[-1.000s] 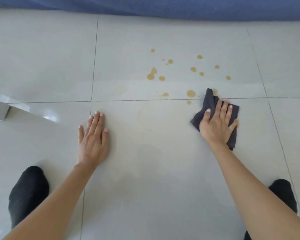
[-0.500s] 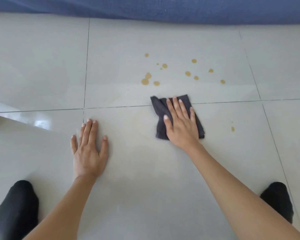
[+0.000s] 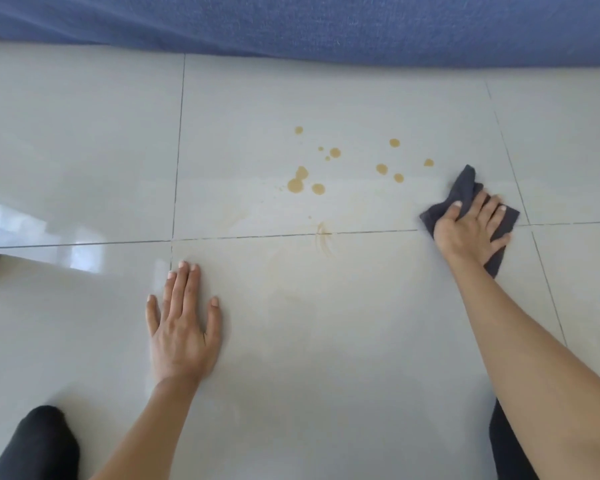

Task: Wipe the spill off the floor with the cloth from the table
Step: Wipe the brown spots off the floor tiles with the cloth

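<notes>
head view, looking down at floor [image 3: 361, 341], pale grey glossy tiles with dark grout lines. right hand [image 3: 470, 230] at about 3 o'clock in frame, palm down, fingers spread and pressed flat on top of dark grey cloth [image 3: 465, 188], pinning it to the floor; thumb curls over the cloth's near-left edge. cloth is crumpled, one corner sticks up toward 12 o'clock past the fingertips, another bit pokes out below the wrist toward 5 o'clock. cloth sits right at the grout junction, straddling the horizontal line.

left hand [image 3: 182, 327] at about 8 o'clock, empty, palm flat on the tile, fingers together and pointing to 12 o'clock, thumb splayed out right. well apart from the cloth. both forearms bare, coming in from the bottom edge.

spill [image 3: 297, 183]: scatter of tan-brown drops on the tile at about 12 o'clock from centre, left of the cloth, not touching it. biggest blob is a double drop with a round one just beside it; smaller dots above and to the right, the nearest to the cloth at its 10 o'clock. faint brownish smear [image 3: 324, 237] across the horizontal grout line, below the drops, plus a hazy wiped-looking film around it.

dark-clothed knees [image 3: 39, 441] at 7 o'clock and 5 o'clock corners. blue fabric [image 3: 291, 22] runs along the whole top edge. bright window-like reflection [image 3: 32, 237] on tile at 9 o'clock.
</notes>
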`<move>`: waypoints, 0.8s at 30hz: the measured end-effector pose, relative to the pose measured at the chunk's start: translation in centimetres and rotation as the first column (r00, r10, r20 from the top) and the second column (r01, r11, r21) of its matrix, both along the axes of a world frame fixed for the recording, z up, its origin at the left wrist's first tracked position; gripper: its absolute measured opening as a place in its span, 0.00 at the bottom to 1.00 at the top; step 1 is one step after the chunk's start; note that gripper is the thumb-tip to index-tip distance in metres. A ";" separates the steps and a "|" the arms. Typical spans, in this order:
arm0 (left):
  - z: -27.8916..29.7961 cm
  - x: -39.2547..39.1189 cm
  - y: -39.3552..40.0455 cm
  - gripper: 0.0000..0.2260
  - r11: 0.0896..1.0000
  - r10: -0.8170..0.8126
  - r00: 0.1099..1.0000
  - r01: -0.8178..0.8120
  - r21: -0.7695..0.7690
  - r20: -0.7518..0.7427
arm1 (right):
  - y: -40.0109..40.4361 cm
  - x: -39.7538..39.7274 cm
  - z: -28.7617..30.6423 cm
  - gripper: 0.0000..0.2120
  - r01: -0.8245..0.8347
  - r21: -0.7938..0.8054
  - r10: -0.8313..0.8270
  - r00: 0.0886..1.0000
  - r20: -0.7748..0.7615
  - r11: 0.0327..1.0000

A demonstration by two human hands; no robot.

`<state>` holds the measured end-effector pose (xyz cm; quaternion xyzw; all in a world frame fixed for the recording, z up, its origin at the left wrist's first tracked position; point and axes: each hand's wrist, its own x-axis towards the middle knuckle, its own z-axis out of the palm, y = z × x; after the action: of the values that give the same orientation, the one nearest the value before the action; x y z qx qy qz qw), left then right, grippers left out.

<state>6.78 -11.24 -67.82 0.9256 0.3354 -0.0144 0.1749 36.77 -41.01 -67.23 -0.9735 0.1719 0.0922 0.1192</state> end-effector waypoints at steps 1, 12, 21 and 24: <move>0.0 0.0 0.0 0.28 1.000 0.002 1.000 -0.002 0.000 0.000 | 0.9 1.0 0.0 0.29 -0.007 0.003 0.007 1.000 0.002 1.000; -0.1 -0.1 0.1 0.29 1.000 0.019 0.999 -0.019 0.000 0.028 | 15.9 2.0 -0.4 0.28 -0.469 0.036 0.467 0.883 0.051 0.883; 0.0 -0.1 0.1 0.29 1.000 0.017 1.000 -0.017 0.000 0.019 | 9.6 -4.3 -0.6 0.28 -0.916 -0.064 0.917 0.394 0.060 0.397; 0.1 -0.1 0.0 0.29 1.000 0.019 1.000 -0.019 -0.004 0.018 | 6.6 -1.3 -0.4 0.29 -0.831 -0.072 0.834 0.551 0.028 0.551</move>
<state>6.73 -11.21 -67.72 0.9222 0.3424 -0.0051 0.1797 35.42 -34.38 -67.61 -0.9439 -0.3104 0.1048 0.0422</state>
